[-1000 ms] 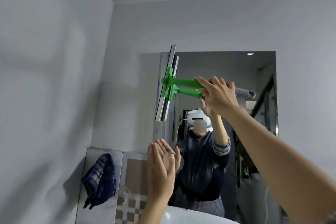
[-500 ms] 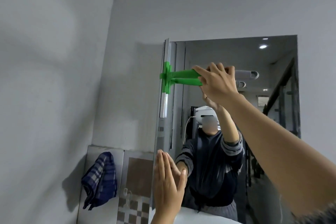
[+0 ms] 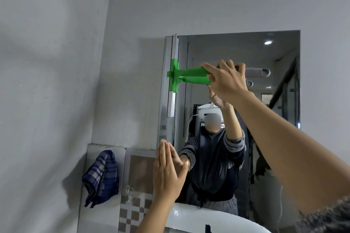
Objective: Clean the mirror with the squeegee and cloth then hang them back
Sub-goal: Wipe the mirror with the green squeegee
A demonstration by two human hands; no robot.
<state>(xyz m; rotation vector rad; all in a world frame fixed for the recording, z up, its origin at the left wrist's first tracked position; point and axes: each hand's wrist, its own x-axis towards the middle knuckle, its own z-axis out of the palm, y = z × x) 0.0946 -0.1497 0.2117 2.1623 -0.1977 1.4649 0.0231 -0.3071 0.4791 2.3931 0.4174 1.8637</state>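
Observation:
A green squeegee [image 3: 186, 76] with a metal blade stands upright against the left edge of the wall mirror [image 3: 274, 58]. My right hand [image 3: 225, 81] grips its green handle, arm stretched up from the lower right. My left hand [image 3: 167, 172] is flat with fingers together, palm pressed near the mirror's lower left corner, holding nothing. A blue checked cloth [image 3: 102, 178] hangs on the tiled panel to the left, below the mirror.
A white basin rim [image 3: 198, 219] curves below the mirror. Grey walls meet in a corner on the left. Checked tiles [image 3: 132, 212] run under the cloth panel. The mirror reflects a person and a stair rail.
The squeegee blade has gone from tilted to upright and sits flush at the mirror's left edge. My left hand has pressed flat against the lower mirror corner.

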